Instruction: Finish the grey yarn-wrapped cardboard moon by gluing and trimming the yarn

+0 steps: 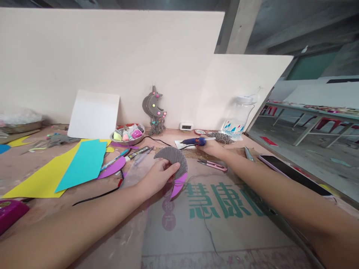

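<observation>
My left hand (157, 177) is closed on a crescent-shaped piece (174, 161), mostly wrapped in grey yarn with its purple lower tip bare. It holds the piece just above a flattened cardboard sheet (213, 224) with green characters. My right hand (211, 147) reaches far across the table and rests on a blue glue gun (193, 141) lying on its side. A ball of grey yarn (223, 137) lies just beyond that hand. Small pink snips (213, 164) lie between my two arms.
Yellow and turquoise paper sheets (81, 164) lie at the left, with a bowl of coloured clay (127, 135) behind them. A finished grey crescent ornament (154, 108) leans on the wall. A clear water bottle (238, 117) and a phone (291, 173) are at the right.
</observation>
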Demonstrator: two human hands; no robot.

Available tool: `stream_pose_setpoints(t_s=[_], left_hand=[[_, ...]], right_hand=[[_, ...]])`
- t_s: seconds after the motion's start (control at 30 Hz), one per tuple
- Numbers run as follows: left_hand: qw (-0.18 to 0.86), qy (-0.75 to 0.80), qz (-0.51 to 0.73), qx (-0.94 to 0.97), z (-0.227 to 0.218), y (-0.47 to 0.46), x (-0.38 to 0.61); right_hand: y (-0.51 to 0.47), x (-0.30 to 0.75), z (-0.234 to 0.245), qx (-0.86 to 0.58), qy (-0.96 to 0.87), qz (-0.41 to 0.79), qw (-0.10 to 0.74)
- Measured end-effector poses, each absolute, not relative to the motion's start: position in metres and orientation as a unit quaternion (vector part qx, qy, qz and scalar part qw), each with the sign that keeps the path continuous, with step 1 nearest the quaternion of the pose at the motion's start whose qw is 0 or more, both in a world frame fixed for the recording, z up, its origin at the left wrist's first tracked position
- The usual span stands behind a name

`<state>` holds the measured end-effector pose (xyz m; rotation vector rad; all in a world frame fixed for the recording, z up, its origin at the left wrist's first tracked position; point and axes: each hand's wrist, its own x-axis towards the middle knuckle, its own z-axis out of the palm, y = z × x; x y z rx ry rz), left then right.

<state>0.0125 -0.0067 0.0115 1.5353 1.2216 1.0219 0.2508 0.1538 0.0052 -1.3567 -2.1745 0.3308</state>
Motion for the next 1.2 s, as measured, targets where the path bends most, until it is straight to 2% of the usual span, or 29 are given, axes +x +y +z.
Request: stream_pose_setpoints(t_s=[0.2,0.37,0.5,0.63,0.83,1.03,1.2], left_hand=[[0.448,0.509,0.406,0.613,0.016,-0.009,0.015],[0.419,0.520,0.397,0.629,0.016,-0.008,0.015],[0.427,0.523,0.409,0.613,0.014,-0.005,0.014],[0.425,0.512,0.408,0.625,0.015,-0.005,0.013],[0.479,0.502,0.449,0.563,0.013,-0.009,0.015],[0.544,0.495,0.449,0.508,0.014,-0.010,0.019],[0.473,0.527,0.427,0.562,0.017,-0.008,0.015]], right_hand=[[0.153,0.249,0.008,-0.493,-0.807,0.165,0.280],[0.139,0.244,0.026,-0.491,-0.782,0.200,0.329],[0.101,0.243,0.046,-0.489,-0.769,0.220,0.348],[0.049,0.250,0.056,-0.510,-0.758,0.247,0.323],[0.002,0.261,0.039,-0.454,-0.772,0.288,0.337],[-0.001,0.260,0.016,-0.481,-0.759,0.285,0.334],[-0.009,0.256,0.015,-0.481,-0.780,0.245,0.317]])
